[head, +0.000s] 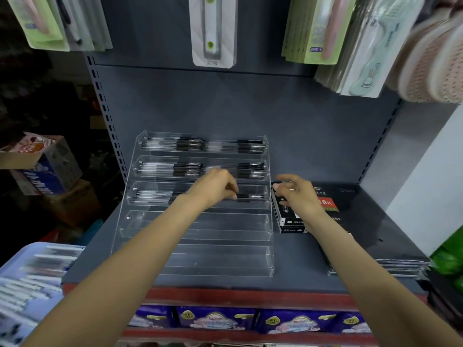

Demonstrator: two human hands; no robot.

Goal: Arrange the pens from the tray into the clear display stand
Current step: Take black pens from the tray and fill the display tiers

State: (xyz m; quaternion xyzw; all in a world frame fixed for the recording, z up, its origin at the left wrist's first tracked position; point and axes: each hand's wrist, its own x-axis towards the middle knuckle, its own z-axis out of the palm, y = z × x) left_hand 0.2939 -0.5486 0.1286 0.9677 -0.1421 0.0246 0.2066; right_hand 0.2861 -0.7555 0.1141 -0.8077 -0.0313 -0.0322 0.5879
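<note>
From the head view, the clear display stand (195,231) sat on a grey shelf (313,271), its top three tiers holding pens (200,145). The left hand (215,186) reached over the third tier, fingers curled at a pen (250,197) lying there. The right hand (297,194) hovered beside the stand, fingers loosely spread, holding nothing. The tray (27,249) of pens lay at lower left.

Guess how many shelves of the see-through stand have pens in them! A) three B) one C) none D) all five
A: the clear display stand has pens in its top three rows, the left hand is at the third row, and the two lowest rows look bare.
</note>
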